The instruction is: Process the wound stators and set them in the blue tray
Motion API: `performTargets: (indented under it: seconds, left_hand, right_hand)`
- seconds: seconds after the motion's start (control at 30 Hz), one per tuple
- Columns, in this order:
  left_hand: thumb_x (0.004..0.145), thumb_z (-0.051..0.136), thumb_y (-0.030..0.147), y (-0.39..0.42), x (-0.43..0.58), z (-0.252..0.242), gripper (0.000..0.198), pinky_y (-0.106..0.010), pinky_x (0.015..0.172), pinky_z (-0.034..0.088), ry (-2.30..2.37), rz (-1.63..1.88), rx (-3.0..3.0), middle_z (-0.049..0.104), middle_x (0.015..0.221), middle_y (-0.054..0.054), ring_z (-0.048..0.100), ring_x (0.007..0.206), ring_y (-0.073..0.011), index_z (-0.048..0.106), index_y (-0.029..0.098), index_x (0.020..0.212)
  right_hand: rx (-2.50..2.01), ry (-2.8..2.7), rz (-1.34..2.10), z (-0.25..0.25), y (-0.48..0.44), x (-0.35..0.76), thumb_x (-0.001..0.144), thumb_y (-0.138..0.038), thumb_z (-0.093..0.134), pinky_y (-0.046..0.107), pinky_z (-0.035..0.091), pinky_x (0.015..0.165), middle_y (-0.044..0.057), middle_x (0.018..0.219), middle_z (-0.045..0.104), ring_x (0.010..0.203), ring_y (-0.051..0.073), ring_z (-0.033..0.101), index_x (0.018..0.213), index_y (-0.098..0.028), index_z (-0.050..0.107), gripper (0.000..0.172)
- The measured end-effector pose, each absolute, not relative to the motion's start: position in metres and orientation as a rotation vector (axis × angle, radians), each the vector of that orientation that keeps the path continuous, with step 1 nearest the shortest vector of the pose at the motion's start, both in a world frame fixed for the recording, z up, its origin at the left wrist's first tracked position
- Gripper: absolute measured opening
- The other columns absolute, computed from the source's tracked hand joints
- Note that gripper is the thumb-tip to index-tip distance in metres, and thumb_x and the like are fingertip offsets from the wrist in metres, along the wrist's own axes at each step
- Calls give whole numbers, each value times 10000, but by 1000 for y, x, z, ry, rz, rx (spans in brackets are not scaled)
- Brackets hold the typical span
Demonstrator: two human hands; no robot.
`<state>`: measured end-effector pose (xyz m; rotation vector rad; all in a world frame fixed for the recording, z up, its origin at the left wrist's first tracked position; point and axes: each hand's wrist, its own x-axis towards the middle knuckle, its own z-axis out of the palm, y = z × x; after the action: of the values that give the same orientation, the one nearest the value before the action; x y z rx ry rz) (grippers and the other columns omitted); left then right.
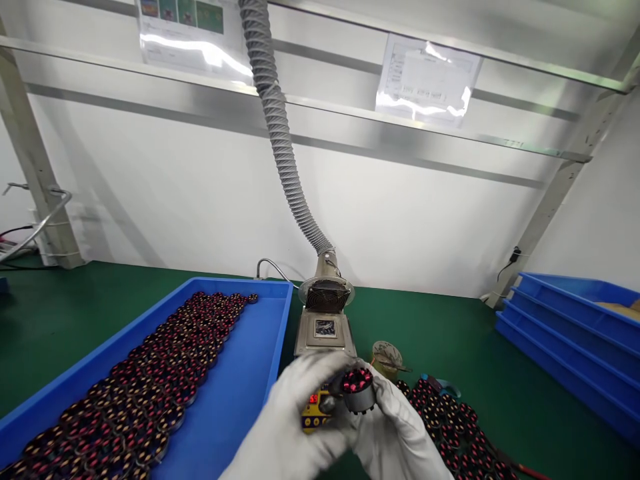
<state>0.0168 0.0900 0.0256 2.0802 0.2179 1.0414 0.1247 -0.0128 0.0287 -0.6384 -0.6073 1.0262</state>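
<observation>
My right hand (400, 417), in a white glove, is closed on a round motor stator (359, 390) with red windings on top, a dark grey side and short prongs below. My left hand (307, 413), also gloved, is blurred and curls in from the left beside the stator. A dark smeared shape sits between its fingers, too blurred to name. Behind that hand shows a yellow device (313, 421) with a lit red display, partly covered. Just to the right of my right hand lies a pile of similar stators (453, 427) on the green table.
At left, a blue tray (240, 347) holds many stators in packed rows. A metal unit (325, 330) with a grey duct (280, 133) stands ahead. A small round can (387, 360) is behind my right hand. Stacked blue bins (565, 347) sit at right on the green table (430, 313).
</observation>
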Motion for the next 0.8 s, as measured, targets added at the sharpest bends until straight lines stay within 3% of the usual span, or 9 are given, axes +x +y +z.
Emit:
performTargets:
  seconds: [0.07,0.17,0.27,0.37,0.5,0.6,0.7,0.8]
  left_hand:
    - [660,675,108,89,19,26,601,-320,937,443,122,1013,2167,574,1178,12,526,1083,-213,513,358,1182]
    - [739,651,184,85,27,28,401,-316,908,459,-56,1130,2017,620,1111,-21,562,1021,-215,586,305,1116]
    - [742,679,207,82,32,29,148,-227,793,501,21,1163,1699,685,923,-1,620,872,-187,696,290,864]
    - [735,682,182,82,30,27,102,-155,694,510,181,1158,1413,691,766,33,637,738,-146,695,276,697]
    - [710,712,246,84,22,30,94,-127,733,492,357,1152,1331,698,858,28,638,806,-143,702,283,796]
    - [646,727,175,80,23,37,130,-140,714,499,290,1004,1481,690,872,-5,627,835,-170,715,250,751]
    - [689,664,123,77,27,38,126,-156,697,499,221,1081,1508,674,762,3,621,764,-158,690,238,645]
    - [730,648,155,81,23,34,107,-149,711,491,319,1205,1484,673,790,21,616,774,-144,682,253,702]
  right_hand:
    - [-647,-600,1011,31,-14,125,648,-407,712,386,537,714,74,944,694,856,247,650,914,-279,679,297]
    - [-659,-588,1014,30,-9,124,648,-353,728,381,536,729,71,927,694,815,230,655,916,-260,674,289]
    - [-666,-537,1041,25,-2,124,617,-272,773,339,541,702,36,825,699,684,169,655,883,-235,666,289]
    - [-670,-523,1055,20,0,125,554,-242,817,306,542,670,11,686,680,630,152,648,778,-196,653,281]
    - [-658,-511,1061,19,-3,124,601,-240,789,308,540,687,54,816,696,731,174,660,884,-185,640,324]
    - [-635,-513,1012,19,0,121,605,-239,786,327,536,716,51,814,701,736,180,662,891,-199,643,323]
    - [-640,-528,996,20,3,120,576,-232,803,327,532,728,31,741,697,705,175,661,843,-200,651,308]
    - [-583,-536,1070,23,-1,121,591,-275,791,311,536,686,44,802,700,680,170,661,875,-196,651,326]
